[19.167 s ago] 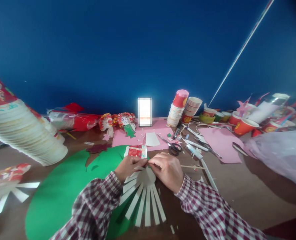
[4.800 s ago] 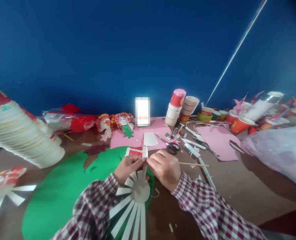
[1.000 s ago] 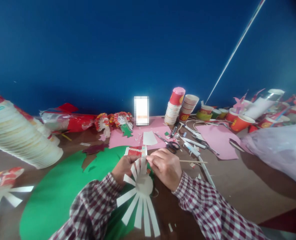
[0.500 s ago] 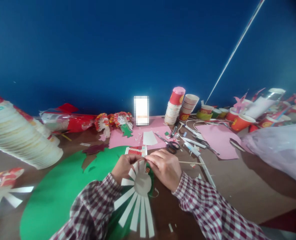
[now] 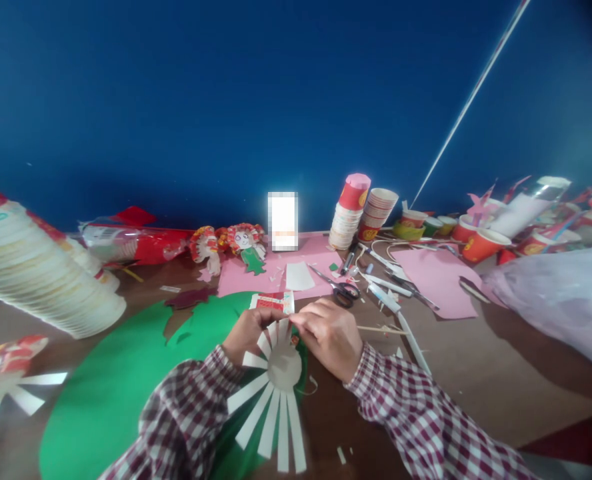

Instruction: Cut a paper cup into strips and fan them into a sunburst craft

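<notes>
A paper cup cut into strips (image 5: 285,366) is spread out like a flower, with long white strips fanning toward me and shorter ones at its top. My left hand (image 5: 253,335) is closed on the upper left strips. Fingers of my right hand (image 5: 329,335) pinch the top of the same cut cup, close to my left fingertips. A thin wooden stick (image 5: 381,329) extends to the right from behind my right hand. Just beyond my hands lies a red and white cup piece (image 5: 275,303). Under the left forearm is a big green sheet (image 5: 111,380).
Black scissors (image 5: 345,293) and a glue gun (image 5: 383,295) lie beyond my right hand. Pink sheets (image 5: 436,277), stacked cups (image 5: 346,227) and paper figures (image 5: 249,250) stand or lie farther back. Large cup stacks (image 5: 51,273) lean at left; a plastic bag (image 5: 561,300) is at right.
The cut cup has shifted and turned very slightly to the left. Both hands keep their grip, with only small finger movement.
</notes>
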`<state>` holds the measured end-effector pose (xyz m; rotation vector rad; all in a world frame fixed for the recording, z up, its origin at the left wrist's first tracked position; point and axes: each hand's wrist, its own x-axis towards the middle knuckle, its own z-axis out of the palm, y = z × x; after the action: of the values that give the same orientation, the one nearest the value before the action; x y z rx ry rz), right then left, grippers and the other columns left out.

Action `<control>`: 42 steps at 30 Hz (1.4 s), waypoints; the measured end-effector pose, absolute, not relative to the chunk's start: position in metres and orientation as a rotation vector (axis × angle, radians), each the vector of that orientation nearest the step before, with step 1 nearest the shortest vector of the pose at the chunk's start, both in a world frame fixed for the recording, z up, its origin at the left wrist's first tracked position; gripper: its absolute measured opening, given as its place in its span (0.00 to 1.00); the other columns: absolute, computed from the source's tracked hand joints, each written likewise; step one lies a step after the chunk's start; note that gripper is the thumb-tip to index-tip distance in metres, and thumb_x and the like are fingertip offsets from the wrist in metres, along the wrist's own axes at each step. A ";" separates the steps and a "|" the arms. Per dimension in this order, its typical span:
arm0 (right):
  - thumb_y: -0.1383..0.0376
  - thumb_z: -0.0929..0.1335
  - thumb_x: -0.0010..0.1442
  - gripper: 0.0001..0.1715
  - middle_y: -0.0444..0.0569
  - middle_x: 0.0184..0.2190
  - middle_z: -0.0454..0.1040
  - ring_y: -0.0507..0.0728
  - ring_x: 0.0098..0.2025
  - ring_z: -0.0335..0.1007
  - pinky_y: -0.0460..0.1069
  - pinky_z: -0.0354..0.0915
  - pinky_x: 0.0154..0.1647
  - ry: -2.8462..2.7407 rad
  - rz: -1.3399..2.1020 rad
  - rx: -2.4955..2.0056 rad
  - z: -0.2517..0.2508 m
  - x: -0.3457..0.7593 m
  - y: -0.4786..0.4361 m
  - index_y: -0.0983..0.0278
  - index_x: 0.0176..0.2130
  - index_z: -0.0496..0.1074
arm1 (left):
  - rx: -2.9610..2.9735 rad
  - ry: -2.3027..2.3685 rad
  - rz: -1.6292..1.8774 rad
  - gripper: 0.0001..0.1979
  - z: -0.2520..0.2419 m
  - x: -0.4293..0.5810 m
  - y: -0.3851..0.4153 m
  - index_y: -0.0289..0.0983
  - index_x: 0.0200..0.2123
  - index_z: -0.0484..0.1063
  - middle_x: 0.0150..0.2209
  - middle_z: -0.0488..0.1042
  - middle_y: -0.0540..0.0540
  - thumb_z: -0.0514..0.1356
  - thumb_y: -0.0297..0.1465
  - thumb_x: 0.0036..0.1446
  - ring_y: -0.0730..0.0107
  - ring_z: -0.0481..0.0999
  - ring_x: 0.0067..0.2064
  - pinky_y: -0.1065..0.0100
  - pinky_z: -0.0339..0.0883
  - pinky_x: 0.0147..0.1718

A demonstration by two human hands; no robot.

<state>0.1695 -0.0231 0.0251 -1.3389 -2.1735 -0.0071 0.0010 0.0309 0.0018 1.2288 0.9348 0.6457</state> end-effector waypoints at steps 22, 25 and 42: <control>0.67 0.63 0.59 0.08 0.47 0.31 0.73 0.53 0.36 0.64 0.47 0.60 0.36 -2.181 -0.149 -1.300 0.029 0.169 -0.026 0.62 0.36 0.72 | 1.247 0.875 0.577 0.16 0.015 -0.003 0.029 0.31 0.25 0.73 0.19 0.69 0.50 0.62 0.41 0.44 0.78 0.62 0.20 0.74 0.54 0.20; 0.68 0.62 0.60 0.10 0.48 0.30 0.73 0.53 0.36 0.64 0.47 0.60 0.37 -2.187 -0.152 -1.285 0.030 0.168 -0.026 0.63 0.34 0.72 | 1.345 0.889 0.574 0.18 0.013 -0.003 0.030 0.30 0.22 0.71 0.16 0.63 0.52 0.60 0.43 0.46 0.79 0.57 0.19 0.75 0.48 0.18; 0.65 0.62 0.61 0.09 0.47 0.29 0.73 0.53 0.33 0.66 0.46 0.56 0.34 -2.150 -0.075 -1.432 0.025 0.166 -0.026 0.61 0.40 0.69 | 1.279 0.970 0.637 0.18 0.009 0.000 0.028 0.29 0.22 0.71 0.17 0.67 0.49 0.64 0.42 0.40 0.78 0.60 0.19 0.74 0.53 0.18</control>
<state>0.1655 -0.0257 0.0251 -1.4323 -2.1504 -0.0746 -0.0002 0.0281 0.0088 1.2787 0.9696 0.6373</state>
